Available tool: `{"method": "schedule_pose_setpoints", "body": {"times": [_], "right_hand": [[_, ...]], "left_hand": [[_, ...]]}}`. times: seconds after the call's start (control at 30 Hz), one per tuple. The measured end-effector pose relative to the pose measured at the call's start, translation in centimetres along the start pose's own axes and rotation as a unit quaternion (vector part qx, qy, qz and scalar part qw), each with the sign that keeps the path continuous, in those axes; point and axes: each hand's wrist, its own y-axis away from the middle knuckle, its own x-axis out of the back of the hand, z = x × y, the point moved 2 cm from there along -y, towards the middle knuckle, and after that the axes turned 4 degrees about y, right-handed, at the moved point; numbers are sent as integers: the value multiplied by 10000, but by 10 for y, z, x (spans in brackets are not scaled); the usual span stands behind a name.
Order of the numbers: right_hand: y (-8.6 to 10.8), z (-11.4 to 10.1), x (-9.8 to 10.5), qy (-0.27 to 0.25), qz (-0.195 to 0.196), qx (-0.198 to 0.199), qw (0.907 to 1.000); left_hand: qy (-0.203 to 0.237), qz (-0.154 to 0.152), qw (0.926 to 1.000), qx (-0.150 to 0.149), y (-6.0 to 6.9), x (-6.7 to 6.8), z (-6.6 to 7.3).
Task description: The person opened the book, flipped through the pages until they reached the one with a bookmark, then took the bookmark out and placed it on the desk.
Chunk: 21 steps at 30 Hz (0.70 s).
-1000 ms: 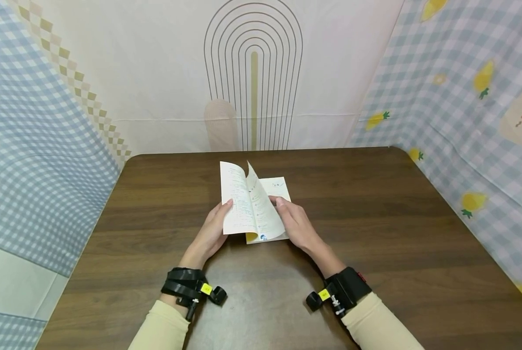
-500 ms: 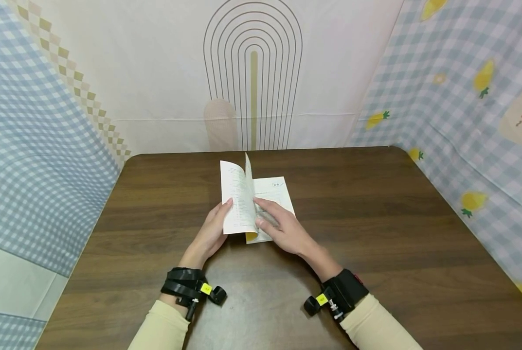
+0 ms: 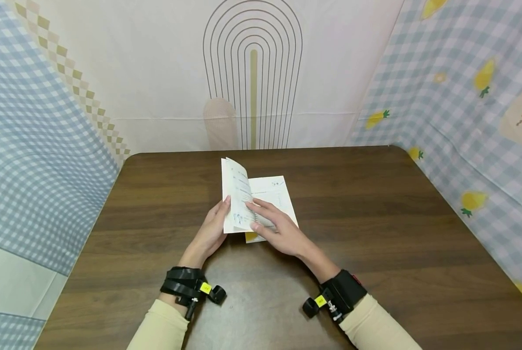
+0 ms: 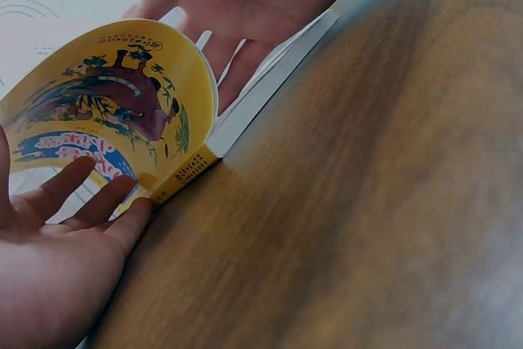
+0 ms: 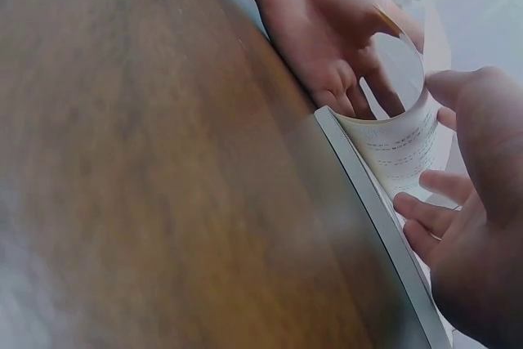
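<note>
An open paperback book [image 3: 273,188] lies on the wooden table between both hands. Its left half is lifted and curved. My left hand [image 3: 210,227] grips that half at the left edge, thumb on the page and fingers behind the cover. The left wrist view shows the yellow illustrated cover [image 4: 122,108] bent upward, the left fingers against it. My right hand [image 3: 283,234] rests over the middle of the book with fingers extended, touching the turned page. In the right wrist view, the printed page [image 5: 400,149] curls up near the right thumb. The hand partly hides the right page.
The dark wooden table [image 3: 401,233] spreads out around the book. Behind it hangs a white cloth [image 3: 164,73] with arch lines. Checked cloths [image 3: 423,87] hang on both sides. Each wrist wears a black strap with a small camera [image 3: 217,294].
My right hand has moved left from the right edge to the book's middle. A standing page has turned over to the left half. The left hand keeps its grip in place.
</note>
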Motion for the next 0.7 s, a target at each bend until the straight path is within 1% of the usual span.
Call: {"method": "schedule_pose_setpoints", "body": {"times": [0.17,0.3,0.47,0.7], "right_hand": [[1,-1,0,-64,-95,-107,9999],[0,0,0,-51,-84,-69,9999],[0,0,0,-41,-66,-24,10000],[0,1,0,-45,-80,-15,10000]], "left_hand": [[-20,-15,10000,-33,1,-1,1],[2,-18,10000,-51,3,-1,1],[-99,-68,9999,-79,3,-1,1],[-104,-123,9997,-196,4,0,1]]}}
